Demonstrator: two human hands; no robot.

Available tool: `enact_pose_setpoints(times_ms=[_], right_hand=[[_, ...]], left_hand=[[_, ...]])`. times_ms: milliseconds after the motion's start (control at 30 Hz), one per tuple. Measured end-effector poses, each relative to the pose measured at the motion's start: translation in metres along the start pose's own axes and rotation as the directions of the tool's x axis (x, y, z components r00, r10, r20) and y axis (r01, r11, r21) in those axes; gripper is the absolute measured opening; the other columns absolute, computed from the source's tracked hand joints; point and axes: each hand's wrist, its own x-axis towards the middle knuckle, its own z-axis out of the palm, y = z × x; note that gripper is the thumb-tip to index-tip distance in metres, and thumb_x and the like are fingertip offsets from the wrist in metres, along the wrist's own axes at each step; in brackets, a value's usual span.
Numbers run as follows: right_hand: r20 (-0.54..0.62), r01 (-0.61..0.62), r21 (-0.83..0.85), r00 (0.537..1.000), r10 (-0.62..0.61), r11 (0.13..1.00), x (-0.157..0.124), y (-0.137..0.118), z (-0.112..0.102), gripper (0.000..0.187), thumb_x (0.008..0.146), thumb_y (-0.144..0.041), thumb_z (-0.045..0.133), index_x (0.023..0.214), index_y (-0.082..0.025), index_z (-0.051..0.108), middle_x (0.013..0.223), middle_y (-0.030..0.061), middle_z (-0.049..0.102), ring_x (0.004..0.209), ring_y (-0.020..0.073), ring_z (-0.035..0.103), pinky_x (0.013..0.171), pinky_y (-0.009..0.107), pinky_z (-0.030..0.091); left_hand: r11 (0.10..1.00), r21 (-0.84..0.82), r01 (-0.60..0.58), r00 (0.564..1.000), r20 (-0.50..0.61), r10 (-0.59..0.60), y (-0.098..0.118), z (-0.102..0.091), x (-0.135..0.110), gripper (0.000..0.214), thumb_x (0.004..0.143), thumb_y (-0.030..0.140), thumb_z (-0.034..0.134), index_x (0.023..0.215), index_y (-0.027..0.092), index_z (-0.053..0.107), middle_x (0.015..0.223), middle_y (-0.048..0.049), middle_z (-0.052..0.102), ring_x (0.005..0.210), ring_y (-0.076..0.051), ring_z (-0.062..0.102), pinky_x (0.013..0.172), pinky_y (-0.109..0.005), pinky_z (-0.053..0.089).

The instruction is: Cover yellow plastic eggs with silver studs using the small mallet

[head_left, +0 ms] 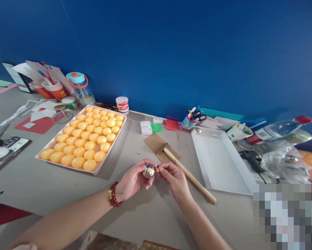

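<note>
In the middle of the head view, my left hand (132,182) grips a shiny silver ball (149,171) between thumb and fingers, a bead bracelet on its wrist. Close beside the ball, my right hand (175,180) has thumb and index finger pinched together; whatever is between them is too small to make out. Just beyond my hands a tiny metal piece (138,152) lies on the table. A hammer (192,176) with a wooden handle rests right of my right hand, its head on a piece of brown cardboard (152,141).
On the left stands a shallow box (95,172) of orange balls. A white tray (218,159) lies at right, a small silver ball (197,130) in its far corner. Behind are small white boxes (146,127), a pen cup (188,123) and a jar (122,105). A bottle (278,130) leans far right.
</note>
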Motion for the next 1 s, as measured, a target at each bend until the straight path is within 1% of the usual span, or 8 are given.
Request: enact_pose_setpoints(times_ms=[167, 300, 500, 600, 700, 800, 900, 1000], right_hand=[[-0.075, -0.019, 0.092, 0.997, 0.026, 0.996, -0.001, 0.003, 0.002, 0.035, 0.068, -0.041, 0.085, 0.089, -0.020, 0.066, 0.070, -0.0015, 0.068, 0.056, 0.0116, 0.059, 0.057, 0.025, 0.051], [-0.117, -0.050, 0.084, 0.991, 0.060, 0.995, -0.001, 0.002, 0.001, 0.035, 0.068, -0.042, 0.086, 0.077, -0.019, 0.061, 0.064, -0.0028, 0.064, 0.051, 0.0094, 0.054, 0.050, 0.021, 0.045], [-0.081, 0.036, 0.064, 0.996, -0.031, 0.997, 0.002, -0.001, -0.003, 0.029, 0.072, -0.039, 0.083, 0.083, -0.019, 0.064, 0.075, 0.0005, 0.069, 0.070, 0.0161, 0.067, 0.072, 0.031, 0.054], [-0.127, 0.132, -0.101, 0.981, -0.144, 0.986, -0.002, 0.000, -0.006, 0.025, 0.077, -0.038, 0.078, 0.090, -0.020, 0.065, 0.084, 0.0035, 0.072, 0.076, 0.0197, 0.070, 0.077, 0.036, 0.056], [-0.106, 0.293, -0.403, 0.926, -0.362, 0.867, -0.007, -0.001, -0.007, 0.017, 0.085, -0.034, 0.070, 0.097, -0.022, 0.067, 0.088, 0.0051, 0.073, 0.081, 0.0207, 0.069, 0.078, 0.036, 0.055], [0.021, 0.415, -0.660, 0.844, -0.536, 0.627, -0.009, -0.004, -0.007, 0.006, 0.089, -0.028, 0.065, 0.093, -0.024, 0.068, 0.085, 0.0042, 0.071, 0.077, 0.0199, 0.065, 0.076, 0.036, 0.052], [0.139, 0.482, -0.745, 0.790, -0.598, 0.462, -0.007, -0.007, -0.007, 0.009, 0.091, -0.025, 0.062, 0.083, -0.024, 0.067, 0.081, 0.0040, 0.071, 0.071, 0.0197, 0.061, 0.072, 0.037, 0.051], [0.194, 0.504, -0.764, 0.775, -0.602, 0.402, -0.004, -0.007, -0.009, 0.011, 0.091, -0.025, 0.061, 0.082, -0.025, 0.067, 0.083, 0.0046, 0.071, 0.072, 0.0204, 0.061, 0.071, 0.037, 0.051]], left_hand=[[0.999, -0.049, 0.016, 1.000, 0.013, -0.016, -0.002, -0.001, 0.000, 0.024, 0.094, 0.028, 0.046, 0.104, 0.015, 0.063, 0.100, -0.0104, 0.062, 0.065, -0.014, 0.058, 0.055, -0.026, 0.043], [0.995, -0.061, 0.075, 0.997, -0.011, -0.076, -0.002, -0.005, 0.000, 0.025, 0.093, 0.029, 0.047, 0.105, 0.014, 0.063, 0.096, -0.0109, 0.064, 0.062, -0.014, 0.058, 0.055, -0.026, 0.042], [0.990, -0.080, 0.114, 0.993, -0.010, -0.115, 0.000, -0.005, 0.001, 0.024, 0.092, 0.029, 0.049, 0.105, 0.014, 0.063, 0.096, -0.0103, 0.065, 0.062, -0.015, 0.058, 0.059, -0.028, 0.044], [0.989, -0.074, 0.132, 0.991, -0.016, -0.133, 0.000, -0.004, 0.001, 0.024, 0.091, 0.030, 0.051, 0.104, 0.014, 0.063, 0.080, -0.0073, 0.064, 0.060, -0.016, 0.058, 0.060, -0.028, 0.044], [0.988, -0.060, 0.143, 0.990, -0.012, -0.144, 0.000, -0.004, 0.000, 0.027, 0.092, 0.031, 0.050, 0.105, 0.012, 0.064, 0.071, -0.0055, 0.061, 0.061, -0.017, 0.058, 0.061, -0.029, 0.045], [0.986, -0.057, 0.154, 0.988, 0.011, -0.153, 0.000, -0.005, -0.001, 0.030, 0.093, 0.032, 0.046, 0.106, 0.012, 0.064, 0.065, -0.0051, 0.059, 0.061, -0.018, 0.058, 0.064, -0.030, 0.045], [0.984, -0.065, 0.163, 0.986, 0.024, -0.162, 0.001, -0.005, -0.002, 0.030, 0.093, 0.031, 0.044, 0.106, 0.013, 0.064, 0.064, -0.0053, 0.060, 0.061, -0.019, 0.057, 0.064, -0.031, 0.045], [0.984, -0.071, 0.165, 0.986, 0.024, -0.164, 0.001, -0.004, -0.001, 0.030, 0.093, 0.031, 0.044, 0.107, 0.013, 0.064, 0.064, -0.0055, 0.060, 0.061, -0.019, 0.057, 0.064, -0.032, 0.045]])
